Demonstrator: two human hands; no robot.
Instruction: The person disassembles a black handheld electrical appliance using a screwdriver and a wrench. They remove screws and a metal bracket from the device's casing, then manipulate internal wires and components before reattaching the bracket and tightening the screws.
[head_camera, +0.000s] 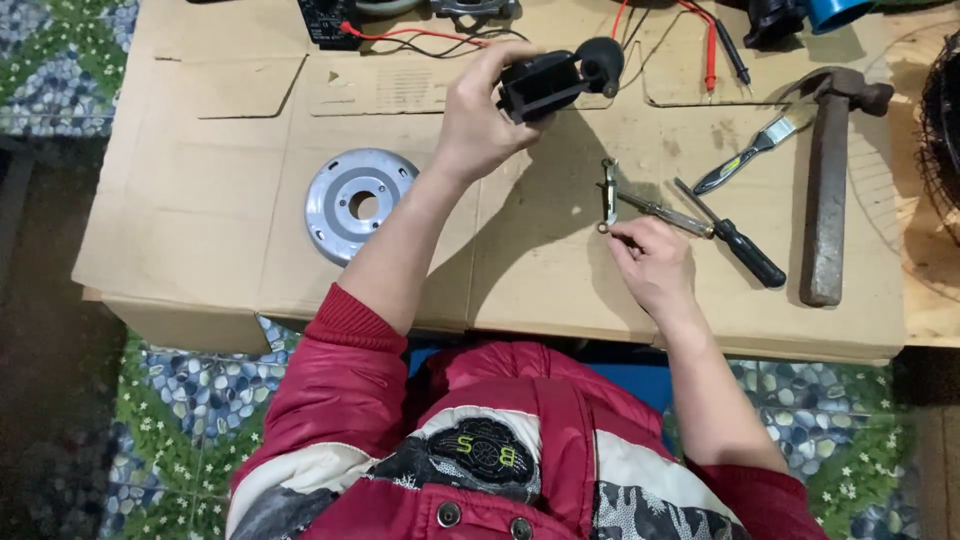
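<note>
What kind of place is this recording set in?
Probably a makeshift home repair bench: flattened cardboard covers the table, with a hammer, screwdrivers and red and black probe leads laid out on it.

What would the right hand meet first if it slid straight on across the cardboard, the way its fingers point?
The right hand points up-left; its fingers already reach the small metal tool, so probably that.
</note>
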